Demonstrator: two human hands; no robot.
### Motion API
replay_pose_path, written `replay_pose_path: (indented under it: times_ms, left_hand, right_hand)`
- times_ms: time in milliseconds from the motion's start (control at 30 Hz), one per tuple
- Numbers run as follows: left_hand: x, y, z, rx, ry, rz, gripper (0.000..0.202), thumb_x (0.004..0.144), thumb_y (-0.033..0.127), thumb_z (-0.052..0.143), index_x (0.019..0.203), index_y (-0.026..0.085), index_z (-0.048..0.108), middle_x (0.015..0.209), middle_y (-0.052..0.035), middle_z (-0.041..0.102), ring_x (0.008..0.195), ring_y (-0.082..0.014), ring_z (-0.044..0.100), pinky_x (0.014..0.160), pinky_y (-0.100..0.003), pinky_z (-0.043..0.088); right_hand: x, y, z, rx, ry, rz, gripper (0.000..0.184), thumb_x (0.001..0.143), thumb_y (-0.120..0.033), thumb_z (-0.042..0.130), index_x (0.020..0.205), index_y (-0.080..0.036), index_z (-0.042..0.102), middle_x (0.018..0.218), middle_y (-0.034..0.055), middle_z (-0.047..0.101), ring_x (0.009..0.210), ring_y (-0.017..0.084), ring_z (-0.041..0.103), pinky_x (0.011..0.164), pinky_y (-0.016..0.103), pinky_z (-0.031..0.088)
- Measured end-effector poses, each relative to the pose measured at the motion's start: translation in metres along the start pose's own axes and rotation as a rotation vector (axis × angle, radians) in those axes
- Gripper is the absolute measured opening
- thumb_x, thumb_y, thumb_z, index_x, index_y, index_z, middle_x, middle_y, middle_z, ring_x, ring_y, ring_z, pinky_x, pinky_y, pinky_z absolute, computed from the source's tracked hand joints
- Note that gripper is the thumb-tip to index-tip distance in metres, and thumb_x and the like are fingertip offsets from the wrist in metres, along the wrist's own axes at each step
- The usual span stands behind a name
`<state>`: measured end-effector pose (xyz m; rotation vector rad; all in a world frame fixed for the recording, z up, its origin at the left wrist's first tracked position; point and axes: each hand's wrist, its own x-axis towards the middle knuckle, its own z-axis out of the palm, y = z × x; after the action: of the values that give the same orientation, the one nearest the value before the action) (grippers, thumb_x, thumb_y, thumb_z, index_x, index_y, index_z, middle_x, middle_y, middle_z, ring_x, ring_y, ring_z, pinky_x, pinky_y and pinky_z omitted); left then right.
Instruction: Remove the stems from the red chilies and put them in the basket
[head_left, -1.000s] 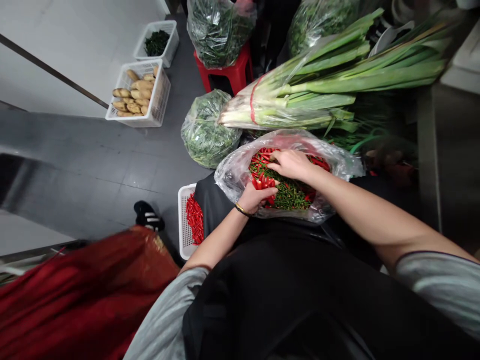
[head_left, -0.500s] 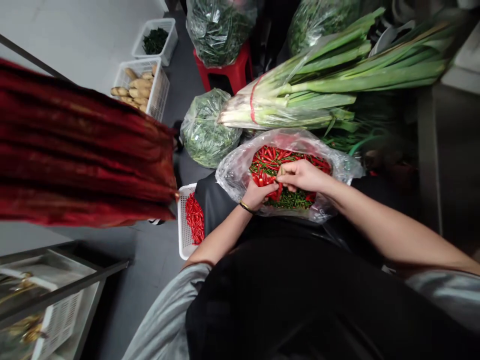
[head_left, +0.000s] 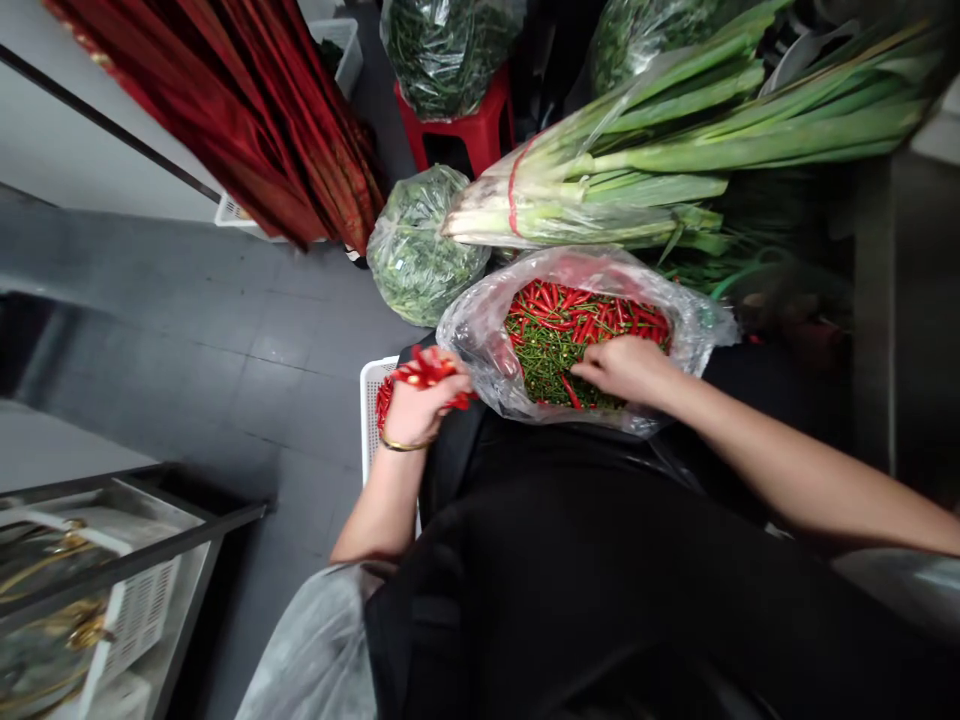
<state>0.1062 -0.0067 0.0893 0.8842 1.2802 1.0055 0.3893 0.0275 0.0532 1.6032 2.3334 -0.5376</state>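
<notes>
My left hand (head_left: 421, 408) is closed around a bunch of red chilies (head_left: 429, 372), slightly blurred, above the near edge of a white basket (head_left: 367, 400). More red chilies (head_left: 383, 402) lie in that basket, partly hidden by the hand. On my lap rests a clear plastic bag (head_left: 480, 330), its mouth wide apart. Red chilies (head_left: 555, 302) and many green stems (head_left: 549, 352) fill it. My right hand (head_left: 626, 368) reaches into the bag with its fingers pinched together over the stems. A red chili (head_left: 571, 391) shows just below those fingertips; whether they grip anything is hidden.
A bundle of leeks (head_left: 600, 170) lies behind the bag. Bagged greens (head_left: 426, 250) stand on the floor, and another bag (head_left: 454, 50) sits on a red stool (head_left: 491, 115). Someone's red garment (head_left: 285, 110) is at upper left. A metal rack (head_left: 150, 540) stands lower left.
My left hand has moved left with the chilies, from the bag to over the basket. My right hand stays in the bag, slightly rightward. The person in red has shifted away, toward the upper left.
</notes>
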Motion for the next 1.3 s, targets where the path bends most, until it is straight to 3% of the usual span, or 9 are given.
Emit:
replay_pose_path:
  times_ms: [133, 267, 433, 667, 867, 1033, 1100, 1200, 1300]
  left_hand:
    - [-0.002, -0.035, -0.094, 0.201, 0.58, 0.002, 0.024, 0.056, 0.02, 0.075, 0.072, 0.013, 0.059, 0.059, 0.0018, 0.056, 0.049, -0.0073, 0.049, 0.044, -0.019, 0.038]
    - [-0.022, -0.095, -0.161, 0.249, 0.579, -0.435, 0.048, 0.049, 0.016, 0.082, 0.091, 0.012, 0.06, 0.068, -0.0009, 0.062, 0.051, -0.0098, 0.054, 0.046, -0.021, 0.042]
    - [-0.036, -0.12, -0.189, 0.219, 0.848, -0.434, 0.06, 0.057, 0.026, 0.081, 0.109, 0.012, 0.055, 0.084, -0.0048, 0.064, 0.057, -0.0088, 0.057, 0.051, -0.021, 0.046]
    - [-0.025, -0.066, -0.207, 0.026, 1.083, 0.14, 0.03, 0.08, 0.042, 0.055, 0.088, 0.013, 0.056, 0.076, -0.0018, 0.058, 0.061, -0.0085, 0.06, 0.051, -0.018, 0.045]
    - [-0.023, -0.014, -0.116, 0.131, 0.731, 0.391, 0.026, 0.08, 0.041, 0.06, 0.086, 0.016, 0.061, 0.074, -0.0023, 0.063, 0.059, -0.0087, 0.059, 0.056, -0.021, 0.047]
    - [0.008, -0.008, 0.031, 0.664, -0.395, 0.566, 0.021, 0.081, 0.036, 0.061, 0.09, 0.018, 0.068, 0.089, -0.007, 0.068, 0.09, -0.0179, 0.064, 0.085, -0.032, 0.05]
    - [0.032, -0.023, 0.074, 0.885, -0.665, 0.586, 0.02, 0.084, 0.03, 0.057, 0.094, 0.017, 0.068, 0.1, -0.0086, 0.067, 0.1, -0.0194, 0.061, 0.095, -0.033, 0.045]
    - [0.076, -0.044, 0.107, 1.128, -0.494, 0.409, 0.031, 0.087, 0.025, 0.049, 0.111, 0.011, 0.061, 0.113, -0.016, 0.063, 0.11, -0.0235, 0.058, 0.099, -0.036, 0.042]
    - [0.118, -0.054, 0.113, 1.153, -0.163, 0.176, 0.051, 0.087, 0.032, 0.049, 0.13, 0.004, 0.046, 0.127, -0.0247, 0.054, 0.115, -0.0279, 0.056, 0.098, -0.038, 0.041]
  right_hand:
    - [-0.018, -0.019, 0.032, -0.043, -0.181, -0.025, 0.03, 0.084, -0.04, 0.051, 0.076, -0.019, 0.07, 0.084, 0.0162, 0.072, 0.077, 0.029, 0.067, 0.058, 0.034, 0.044]
    - [-0.015, 0.0, 0.032, 0.002, -0.113, -0.006, 0.026, 0.083, -0.042, 0.049, 0.079, -0.025, 0.069, 0.076, 0.0119, 0.071, 0.069, 0.029, 0.066, 0.054, 0.035, 0.042]
    - [-0.013, -0.017, -0.03, 0.496, 0.033, -0.131, 0.027, 0.079, -0.053, 0.057, 0.076, -0.027, 0.063, 0.062, 0.0043, 0.065, 0.051, 0.018, 0.057, 0.054, 0.031, 0.041]
    - [0.0, -0.132, -0.078, 0.854, -0.029, -0.508, 0.03, 0.08, -0.048, 0.059, 0.09, -0.023, 0.069, 0.066, 0.001, 0.064, 0.06, 0.015, 0.058, 0.059, 0.026, 0.043]
    - [0.024, -0.03, -0.038, 0.438, 0.302, -0.052, 0.028, 0.087, -0.042, 0.052, 0.086, -0.019, 0.067, 0.08, 0.0065, 0.066, 0.075, 0.022, 0.06, 0.067, 0.031, 0.041]
    - [0.011, 0.007, 0.03, -0.093, 0.208, -0.054, 0.034, 0.088, -0.038, 0.051, 0.109, -0.015, 0.062, 0.106, 0.0163, 0.061, 0.096, 0.028, 0.057, 0.072, 0.033, 0.043]
    - [-0.003, 0.008, 0.043, -0.152, 0.206, -0.142, 0.032, 0.091, -0.036, 0.045, 0.107, -0.015, 0.064, 0.103, 0.0156, 0.061, 0.097, 0.028, 0.056, 0.076, 0.034, 0.044]
    - [-0.018, 0.02, 0.039, -0.063, 0.176, -0.272, 0.034, 0.094, -0.037, 0.04, 0.11, -0.018, 0.064, 0.099, 0.0119, 0.062, 0.094, 0.024, 0.058, 0.083, 0.034, 0.044]
    - [-0.007, 0.043, 0.024, 0.079, 0.155, -0.061, 0.048, 0.092, -0.047, 0.04, 0.129, -0.018, 0.053, 0.114, 0.015, 0.06, 0.099, 0.025, 0.06, 0.086, 0.036, 0.045]
